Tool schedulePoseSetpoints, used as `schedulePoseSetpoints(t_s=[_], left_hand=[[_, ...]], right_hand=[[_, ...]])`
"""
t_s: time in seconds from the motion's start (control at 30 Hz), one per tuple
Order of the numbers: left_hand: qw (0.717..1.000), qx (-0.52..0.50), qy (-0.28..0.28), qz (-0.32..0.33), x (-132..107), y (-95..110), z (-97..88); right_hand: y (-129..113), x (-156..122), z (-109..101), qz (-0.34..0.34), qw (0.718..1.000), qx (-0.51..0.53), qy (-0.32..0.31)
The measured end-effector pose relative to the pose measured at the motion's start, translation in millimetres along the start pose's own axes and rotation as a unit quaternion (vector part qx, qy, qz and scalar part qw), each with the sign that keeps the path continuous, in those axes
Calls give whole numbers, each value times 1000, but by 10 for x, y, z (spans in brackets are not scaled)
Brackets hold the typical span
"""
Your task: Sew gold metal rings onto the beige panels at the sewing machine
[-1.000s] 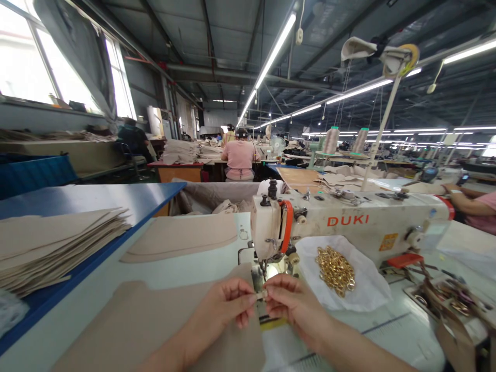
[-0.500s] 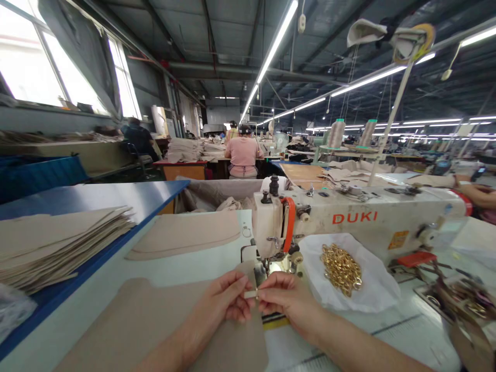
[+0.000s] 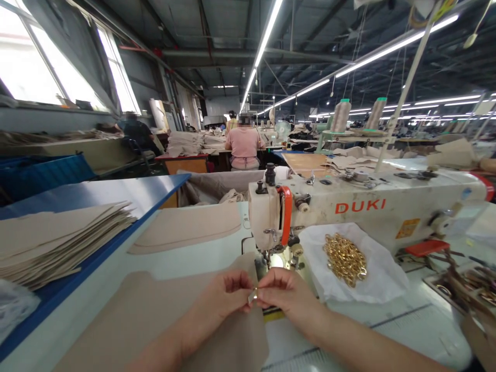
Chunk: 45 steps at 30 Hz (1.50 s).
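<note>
Head view: left hand (image 3: pixel 228 297) and right hand (image 3: pixel 287 299) meet low centre. Fingers of both pinched tight on small shiny metal piece (image 3: pixel 252 295), held over right edge of flat beige fabric panel (image 3: pixel 155 320) on pale smooth worktop (image 3: pixel 186 264), just before needle area. Right of hands: crumpled white plastic sheet (image 3: pixel 383 281) holding heap of gold metal rings (image 3: pixel 344 256). Behind: cream sewing machine (image 3: pixel 411 206), red lettering, orange guard. Left: thick stack of beige cut panels (image 3: pixel 58 243) on blue table (image 3: pixel 127 188). Far: thread cones (image 3: pixel 341 116); person in pink top (image 3: pixel 243 147), back turned.
</note>
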<state>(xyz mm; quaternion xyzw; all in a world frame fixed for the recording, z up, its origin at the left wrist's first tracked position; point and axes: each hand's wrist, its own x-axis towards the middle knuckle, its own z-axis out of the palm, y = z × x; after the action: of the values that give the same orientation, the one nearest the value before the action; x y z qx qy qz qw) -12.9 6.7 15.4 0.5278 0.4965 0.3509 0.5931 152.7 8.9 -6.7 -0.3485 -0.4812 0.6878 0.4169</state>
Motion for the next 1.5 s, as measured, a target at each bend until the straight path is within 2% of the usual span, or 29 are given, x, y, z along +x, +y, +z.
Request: schedulePoseSetpoints(t_s=[0.2,0.3,0.43,0.57,0.8,0.93,1.07,1.23,1.4,1.5], left_hand=[[990,89,63,88,47,-106,-1],[983,111,86,122,47,-136,-3],[979,119,97,135,16,-122,2],[984,69,101,131,1,-94,27],[989,6,98,111,6,-63,56],[992,-39,81,90,8,-72,38],[990,-49,82,104,-4,-85,47],[984,-2,112,137,-18,-94,80],[982,14,115,149,-15,-107,75],[980,25,120,160,-11,-133,58]], right_hand=[[23,-83,47,-98,985,-144,16],[0,-105,57,-130,975,-177,16],[-51,-121,45,-168,960,-220,29],[-63,-117,32,-219,937,-265,59],[9,-29,36,-153,960,-210,105],[33,-4,51,-166,956,-207,124],[33,-19,59,-173,951,-217,136],[32,-36,46,-156,958,-208,120],[28,-40,20,-128,986,-83,67],[37,-33,-5,-105,991,-64,57]])
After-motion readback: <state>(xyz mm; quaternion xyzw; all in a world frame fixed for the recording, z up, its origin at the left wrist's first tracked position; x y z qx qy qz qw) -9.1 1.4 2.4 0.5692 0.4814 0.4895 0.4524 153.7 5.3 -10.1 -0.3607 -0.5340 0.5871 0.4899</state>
